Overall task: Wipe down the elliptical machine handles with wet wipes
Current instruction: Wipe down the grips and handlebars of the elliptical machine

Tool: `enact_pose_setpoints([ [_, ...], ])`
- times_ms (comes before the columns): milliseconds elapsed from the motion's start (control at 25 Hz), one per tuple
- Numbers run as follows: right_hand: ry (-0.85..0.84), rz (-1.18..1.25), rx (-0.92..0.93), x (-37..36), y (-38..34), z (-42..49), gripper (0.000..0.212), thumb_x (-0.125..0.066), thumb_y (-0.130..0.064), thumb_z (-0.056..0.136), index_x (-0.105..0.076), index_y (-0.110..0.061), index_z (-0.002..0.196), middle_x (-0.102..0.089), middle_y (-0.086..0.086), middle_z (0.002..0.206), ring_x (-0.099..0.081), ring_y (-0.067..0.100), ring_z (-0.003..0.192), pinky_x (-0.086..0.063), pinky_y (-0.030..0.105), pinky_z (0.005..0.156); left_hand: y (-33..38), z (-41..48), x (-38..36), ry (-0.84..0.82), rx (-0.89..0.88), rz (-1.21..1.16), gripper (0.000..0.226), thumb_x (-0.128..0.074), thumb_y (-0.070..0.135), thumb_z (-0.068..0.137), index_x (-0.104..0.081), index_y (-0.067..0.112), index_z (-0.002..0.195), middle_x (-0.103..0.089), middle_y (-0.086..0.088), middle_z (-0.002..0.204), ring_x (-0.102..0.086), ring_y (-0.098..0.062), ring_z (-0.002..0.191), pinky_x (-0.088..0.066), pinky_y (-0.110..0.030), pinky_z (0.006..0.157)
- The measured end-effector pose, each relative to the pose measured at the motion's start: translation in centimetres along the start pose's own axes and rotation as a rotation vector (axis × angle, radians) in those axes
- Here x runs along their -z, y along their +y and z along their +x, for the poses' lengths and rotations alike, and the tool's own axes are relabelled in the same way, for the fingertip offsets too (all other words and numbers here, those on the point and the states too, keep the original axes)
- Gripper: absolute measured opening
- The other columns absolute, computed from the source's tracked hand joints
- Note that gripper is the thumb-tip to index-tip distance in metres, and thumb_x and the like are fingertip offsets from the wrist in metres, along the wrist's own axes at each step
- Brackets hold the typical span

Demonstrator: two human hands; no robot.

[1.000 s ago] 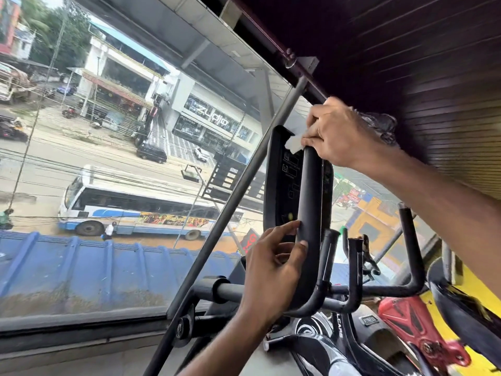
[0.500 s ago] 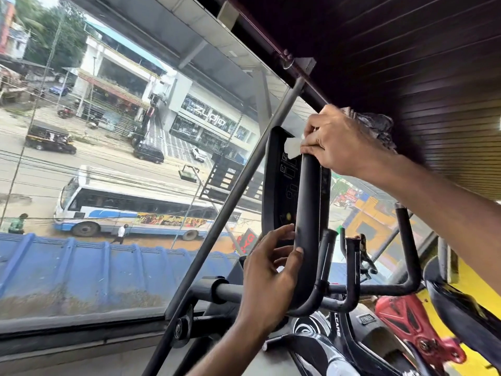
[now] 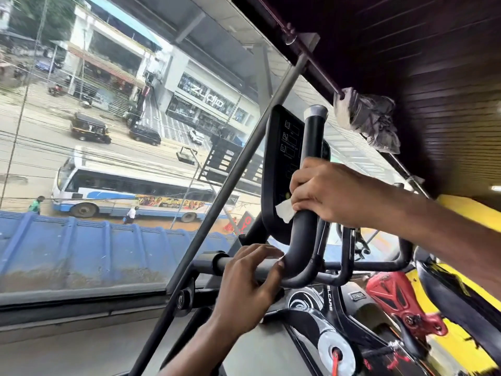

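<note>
Two hands working: your right hand point(image 3: 330, 196) grips the wet wipe point(image 3: 284, 211) around the black handle point(image 3: 311, 142), left hand point(image 3: 249, 283) curled round the grey crossbar point(image 3: 261, 270).

Right grip point(image 3: 333, 194) clenched, arm outstretched; left grip point(image 3: 249, 283) loosely curled below.
</note>
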State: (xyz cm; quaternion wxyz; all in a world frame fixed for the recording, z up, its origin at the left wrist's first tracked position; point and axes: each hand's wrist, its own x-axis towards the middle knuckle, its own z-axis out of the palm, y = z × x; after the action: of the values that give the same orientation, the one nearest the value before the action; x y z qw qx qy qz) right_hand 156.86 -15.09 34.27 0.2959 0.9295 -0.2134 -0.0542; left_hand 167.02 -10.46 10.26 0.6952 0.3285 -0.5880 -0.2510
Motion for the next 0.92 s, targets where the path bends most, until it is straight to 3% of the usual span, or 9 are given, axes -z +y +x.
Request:
enact_pose_setpoints([
  [200, 0.052, -0.097, -0.073, -2.4, -3.3, -1.5, 0.020, -0.077, -0.002, 0.086, -0.077, -0.020, 0.076, -0.061, -0.007, 0.083, -0.045, 0.012, 0.086, -0.048, 0.032, 0.072, -1.7, -1.9, 0.4, 0.040, -0.002, 0.050, 0.023, -0.067, 0.019, 0.093, -0.071, 0.026, 0.114, -0.070, 0.021, 0.114, -0.065, -0.001, 0.112, -0.049, -0.021, 0.094],
  [280, 0.053, -0.141, -0.118, -3.1, -5.9, -2.2, 0.026, -0.061, 0.004, 0.083, -0.072, -0.016, 0.071, -0.060, -0.004, 0.081, -0.049, 0.016, 0.085, -0.052, 0.036, 0.069, -1.9, -2.2, 0.6, 0.053, 0.031, 0.012, 0.032, -0.071, 0.011, 0.092, -0.069, 0.026, 0.121, -0.071, 0.022, 0.113, -0.067, 0.001, 0.107, -0.050, -0.017, 0.088],
  [360, 0.017, -0.190, -0.165, -3.8, -8.5, -2.4, 0.027, -0.046, -0.005, 0.081, -0.065, -0.016, 0.066, -0.058, 0.001, 0.077, -0.050, 0.022, 0.085, -0.050, 0.037, 0.071, -2.1, -2.1, 0.6, 0.065, 0.079, -0.038, 0.038, -0.071, 0.006, 0.092, -0.066, 0.025, 0.125, -0.073, 0.019, 0.112, -0.070, -0.001, 0.105, -0.053, -0.019, 0.086],
  [480, -0.014, -0.243, -0.211, -5.7, -11.8, -2.2, 0.019, -0.053, 0.004, 0.073, -0.066, -0.007, 0.064, -0.055, 0.009, 0.068, -0.051, 0.032, 0.082, -0.049, 0.041, 0.071, -2.1, -2.2, 0.9, 0.059, 0.121, -0.058, 0.043, -0.068, 0.002, 0.091, -0.064, 0.022, 0.128, -0.076, 0.014, 0.112, -0.071, -0.002, 0.106, -0.056, -0.030, 0.092],
  [600, 0.025, -0.276, -0.293, -7.3, -14.3, -1.9, 0.014, -0.058, 0.004, 0.065, -0.066, -0.006, 0.059, -0.056, 0.011, 0.062, -0.057, 0.034, 0.078, -0.051, 0.039, 0.066, -1.8, -2.5, 1.4, 0.031, 0.124, -0.059, 0.046, -0.064, 0.001, 0.088, -0.064, 0.021, 0.129, -0.076, 0.013, 0.113, -0.070, 0.002, 0.106, -0.056, -0.028, 0.092],
  [720, 0.056, -0.295, -0.268, -8.7, -16.2, -1.6, 0.017, -0.056, 0.000, 0.066, -0.070, -0.009, 0.062, -0.059, 0.008, 0.063, -0.059, 0.031, 0.077, -0.049, 0.038, 0.069, -2.1, -2.7, 2.0, 0.003, 0.095, -0.002, 0.052, -0.066, -0.003, 0.081, -0.067, 0.025, 0.125, -0.075, 0.017, 0.110, -0.069, -0.001, 0.106, -0.054, -0.026, 0.087],
  [800, 0.112, -0.340, -0.256, -10.4, -17.2, -2.1, 0.024, -0.052, 0.000, 0.070, -0.073, -0.012, 0.069, -0.063, 0.006, 0.067, -0.060, 0.027, 0.078, -0.044, 0.036, 0.080, -2.8, -3.0, 2.3, -0.020, 0.082, 0.010, 0.056, -0.064, -0.009, 0.078, -0.068, 0.026, 0.122, -0.074, 0.015, 0.109, -0.070, -0.006, 0.104, -0.056, -0.028, 0.087],
  [920, 0.245, -0.110, -0.487, -13.8, -18.3, -3.3, 0.020, -0.058, 0.002, 0.081, -0.070, -0.014, 0.082, -0.066, 0.005, 0.082, -0.059, 0.027, 0.087, -0.053, 0.038, 0.081, -4.2, -3.8, 2.7, -0.058, 0.151, -0.032, 0.044, -0.059, -0.010, 0.085, -0.071, 0.022, 0.113, -0.075, 0.010, 0.103, -0.073, -0.011, 0.093, -0.062, -0.039, 0.080],
])
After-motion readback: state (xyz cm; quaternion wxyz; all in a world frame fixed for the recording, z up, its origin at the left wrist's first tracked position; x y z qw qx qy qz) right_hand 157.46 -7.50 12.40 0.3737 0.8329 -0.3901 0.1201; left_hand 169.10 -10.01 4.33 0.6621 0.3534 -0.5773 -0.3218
